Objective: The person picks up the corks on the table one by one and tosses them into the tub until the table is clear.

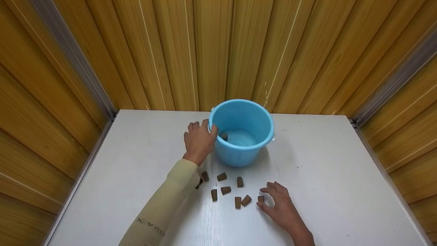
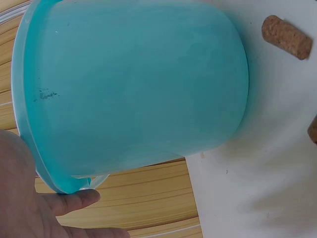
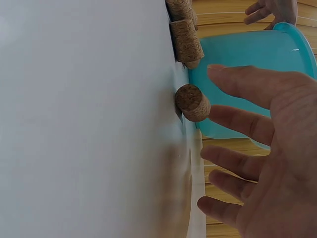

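My left hand point(image 1: 200, 138) holds the near-left rim of a light blue plastic bucket point(image 1: 239, 155), thumb at the rim and the other fingers outside it. In the left wrist view, the bucket's side point(image 2: 143, 89) fills much of the picture, with the left fingers point(image 2: 74, 201) beside the rim. One cork point(image 1: 224, 136) lies inside the bucket. My right hand point(image 1: 281, 205) is spread low over the table around a brown cork stopper point(image 1: 261, 199). In the right wrist view, this cork point(image 3: 192, 102) lies between thumb and index finger, not pinched.
Several more corks lie scattered before the bucket, among them one cork point(image 1: 246, 200) and another cork point(image 1: 238, 202) side by side. The white table point(image 1: 327, 177) is bounded by wood-patterned panels point(image 1: 211, 51) at the back and sides. A metal strip point(image 1: 78, 181) edges it.
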A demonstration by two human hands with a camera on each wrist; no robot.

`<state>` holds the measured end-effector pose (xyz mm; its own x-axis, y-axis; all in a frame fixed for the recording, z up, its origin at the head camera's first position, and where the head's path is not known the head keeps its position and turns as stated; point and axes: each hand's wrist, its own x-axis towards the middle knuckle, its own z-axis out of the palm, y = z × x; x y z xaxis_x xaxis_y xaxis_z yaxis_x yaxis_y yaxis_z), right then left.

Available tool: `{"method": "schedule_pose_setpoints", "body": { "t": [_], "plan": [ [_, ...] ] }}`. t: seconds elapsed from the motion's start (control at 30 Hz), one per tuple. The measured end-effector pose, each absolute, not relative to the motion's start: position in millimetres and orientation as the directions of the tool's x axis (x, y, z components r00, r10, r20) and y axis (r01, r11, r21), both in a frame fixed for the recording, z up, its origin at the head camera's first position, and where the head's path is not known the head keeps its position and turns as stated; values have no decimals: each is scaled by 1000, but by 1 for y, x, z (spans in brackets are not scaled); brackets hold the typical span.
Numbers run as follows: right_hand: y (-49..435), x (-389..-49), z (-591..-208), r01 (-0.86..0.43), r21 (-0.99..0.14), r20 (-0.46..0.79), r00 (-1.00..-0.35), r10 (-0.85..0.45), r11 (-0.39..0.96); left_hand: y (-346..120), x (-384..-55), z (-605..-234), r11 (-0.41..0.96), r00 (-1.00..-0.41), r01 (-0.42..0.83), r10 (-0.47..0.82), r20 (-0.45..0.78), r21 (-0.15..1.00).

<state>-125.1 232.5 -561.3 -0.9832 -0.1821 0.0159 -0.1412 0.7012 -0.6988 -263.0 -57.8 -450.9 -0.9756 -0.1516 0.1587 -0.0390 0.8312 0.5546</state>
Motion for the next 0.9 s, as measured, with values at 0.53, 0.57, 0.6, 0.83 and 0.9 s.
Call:
{"method": "schedule_pose_setpoints", "body": {
  "t": [0.53,0.57,0.6,0.83,0.9],
  "plan": [
    [231,-123,-566,-151,-678,23,-983,-184,719,-60,-263,-453,839,-969,-15,-145,198,544],
    [231,-123,-566,-150,-676,22,-983,-184,721,-60,-263,-453,838,-970,-17,-145,193,546],
    [231,-123,-565,-146,-674,17,-983,-182,724,-60,-263,-453,838,-971,-21,-146,187,546],
    [229,-123,-566,-120,-658,-20,-984,-177,743,-60,-262,-451,830,-977,-44,-153,152,556],
    [229,-123,-567,-126,-655,-15,-984,-180,745,-61,-262,-451,831,-976,-42,-152,155,555]
  ]
}}
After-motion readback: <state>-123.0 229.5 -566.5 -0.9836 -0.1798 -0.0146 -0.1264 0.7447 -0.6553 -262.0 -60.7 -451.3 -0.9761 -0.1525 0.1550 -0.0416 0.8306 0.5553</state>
